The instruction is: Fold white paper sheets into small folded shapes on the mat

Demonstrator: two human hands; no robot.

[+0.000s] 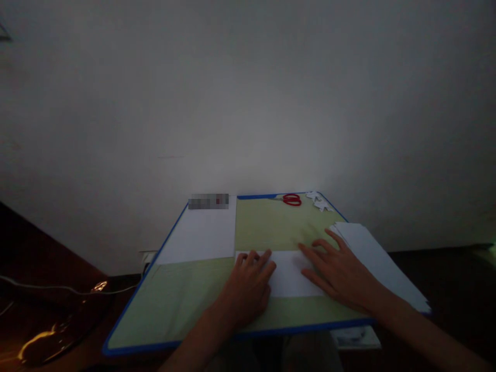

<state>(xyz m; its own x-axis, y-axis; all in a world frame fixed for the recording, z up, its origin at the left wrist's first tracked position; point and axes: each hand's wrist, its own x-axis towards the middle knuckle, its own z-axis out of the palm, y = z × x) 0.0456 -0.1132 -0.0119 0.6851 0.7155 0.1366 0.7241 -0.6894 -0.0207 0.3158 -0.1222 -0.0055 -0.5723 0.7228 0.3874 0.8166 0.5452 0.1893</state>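
A white strip of paper (289, 276), possibly folded, lies crosswise near the front of a green table. My left hand (251, 284) rests on its left end with bent fingers slightly apart. Over its right end is my right hand (335, 268), fingers spread and palm down. Neither hand has anything gripped in it. Both ends of the strip are partly hidden under the hands.
The table (182, 305) has a blue rim. A white sheet (201, 235) lies at the back left, a paper stack (382, 263) along the right side. Red-handled scissors (292, 199) and paper scraps (321, 202) sit by the wall (248, 103). A white cable (77, 292) hangs at left.
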